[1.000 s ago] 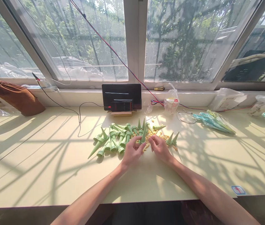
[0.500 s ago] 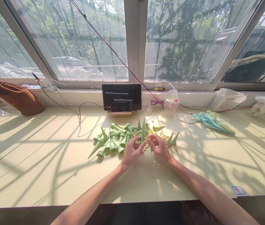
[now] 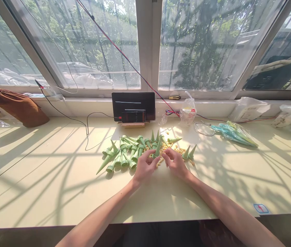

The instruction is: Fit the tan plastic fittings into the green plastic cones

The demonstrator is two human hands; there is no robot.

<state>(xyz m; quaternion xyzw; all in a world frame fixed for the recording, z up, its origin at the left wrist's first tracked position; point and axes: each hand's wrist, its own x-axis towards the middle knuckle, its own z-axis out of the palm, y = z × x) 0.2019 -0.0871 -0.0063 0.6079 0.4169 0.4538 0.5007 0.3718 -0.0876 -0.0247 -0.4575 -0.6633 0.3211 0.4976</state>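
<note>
My left hand (image 3: 145, 166) is closed around the base of a green plastic spike (image 3: 158, 149), its pointed end tilted up. Close beside it, my right hand (image 3: 175, 162) has its thumb and fingertips pinched near the spike's lower end; whatever they hold is too small to make out. A pile of green capped spikes (image 3: 124, 153) lies left of my hands. Small yellow pieces (image 3: 180, 149) are scattered behind and around my right hand. Two green cones (image 3: 189, 153) stand point up to the right.
A black tablet (image 3: 133, 103) with a phone before it leans at the sill. Nearby are a tied plastic bag (image 3: 188, 111), a blue-green plastic packet (image 3: 234, 134) and a brown pouch (image 3: 19, 106). A thin cable (image 3: 87, 125) runs over the table (image 3: 83, 202).
The spike in my left hand has tipped slightly to the right. My right hand has shifted very little.
</note>
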